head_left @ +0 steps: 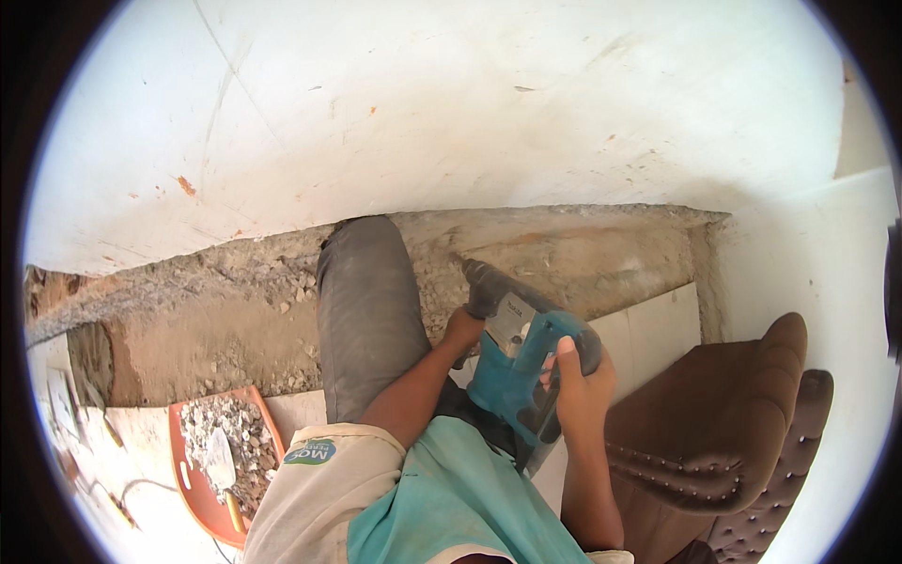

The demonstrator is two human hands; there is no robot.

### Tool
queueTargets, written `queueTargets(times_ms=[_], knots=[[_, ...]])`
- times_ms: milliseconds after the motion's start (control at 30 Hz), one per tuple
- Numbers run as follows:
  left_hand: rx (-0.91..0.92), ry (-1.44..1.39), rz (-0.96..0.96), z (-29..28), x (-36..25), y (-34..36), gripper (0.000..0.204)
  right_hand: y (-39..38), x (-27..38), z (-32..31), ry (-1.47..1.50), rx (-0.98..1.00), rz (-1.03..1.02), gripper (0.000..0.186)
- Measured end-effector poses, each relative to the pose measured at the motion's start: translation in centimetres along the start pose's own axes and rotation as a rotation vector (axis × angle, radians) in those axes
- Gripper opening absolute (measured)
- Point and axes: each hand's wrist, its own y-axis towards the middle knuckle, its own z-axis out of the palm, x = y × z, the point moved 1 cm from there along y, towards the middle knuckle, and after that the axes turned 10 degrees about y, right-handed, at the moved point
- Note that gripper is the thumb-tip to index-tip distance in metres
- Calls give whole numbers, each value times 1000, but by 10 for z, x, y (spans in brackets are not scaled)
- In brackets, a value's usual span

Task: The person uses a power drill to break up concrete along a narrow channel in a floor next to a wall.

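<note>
A teal and black rotary hammer drill (503,395) is held in both hands, angled toward the upper left. My left hand (462,331) grips it near the black front collar, on the side handle. My right hand (583,390) is wrapped round the rear handle, thumb along its top. The bit points at the broken concrete strip (554,244) along the foot of the white wall (489,103); whether its tip touches is unclear. My leg in grey trousers (366,301) rests on that strip, left of the drill.
An orange tray (178,451) at lower left holds rubble and a trowel (224,461) with a wooden handle. Brown tufted upholstered furniture (705,423) stands at lower right against the side wall. Pale tiles (648,320) border the chipped strip; cables and tools lie at far left.
</note>
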Motion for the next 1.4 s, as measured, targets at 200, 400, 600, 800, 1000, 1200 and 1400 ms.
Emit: queueTargets(times_ms=[200, 400, 600, 800, 1000, 1200, 1400], knots=[[30, 95, -38, 9, 5, 6, 52, -9, -2, -25, 70, -74, 21, 33], [79, 119, 16, 11, -19, -56, 40, -64, 23, -54, 116, -130, -15, 38], [-51, 167, 173, 3, -21, -75, 41, -92, 14, -59, 180, -75, -93, 42], [-47, -188, 280, 3, 19, -34, 38, -96, 9, -38, 114, -3, -141, 39], [6, -419, 140, 3, 20, -24, 33, -88, 4, -23, -57, 42, -219, 38], [28, -438, 147, 0, 16, -27, 35, -90, 11, -14, -114, 54, -219, 39], [108, -630, 160, -3, 23, -12, 34, -94, 14, -7, -206, 116, -300, 37]])
